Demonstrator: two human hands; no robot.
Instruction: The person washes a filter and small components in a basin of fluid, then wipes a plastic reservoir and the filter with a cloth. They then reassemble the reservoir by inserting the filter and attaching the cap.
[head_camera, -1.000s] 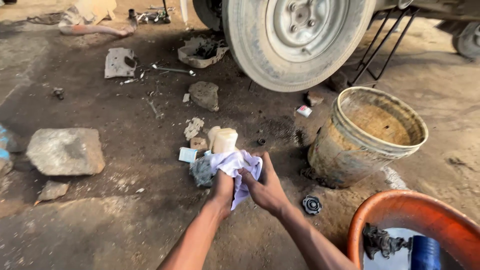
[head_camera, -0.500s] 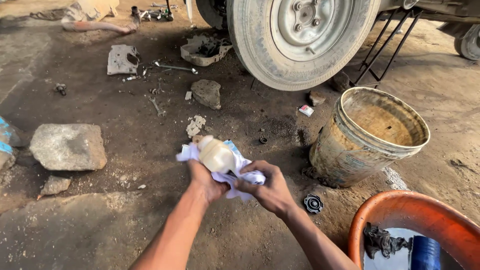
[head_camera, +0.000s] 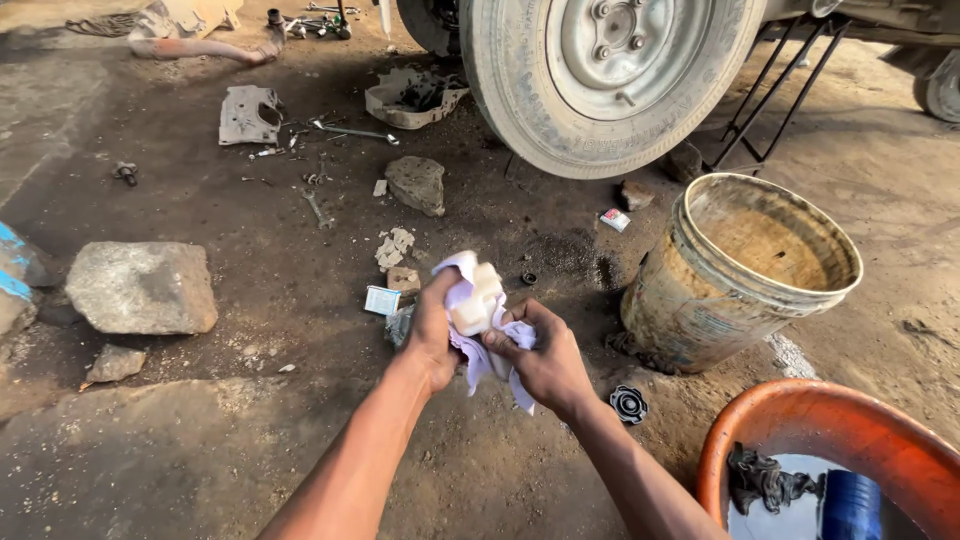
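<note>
Both hands are busy with a rag and a small white part, low over the dirt ground.

The left hand curls closed around the pale cloth, the right hand pinches shut on it from below, and the white plastic part sits wrapped between them above the stained ground. A grimy bucket stands just right of them, a big stone well off left, a wheel beyond, an orange tub near the right arm.
</note>
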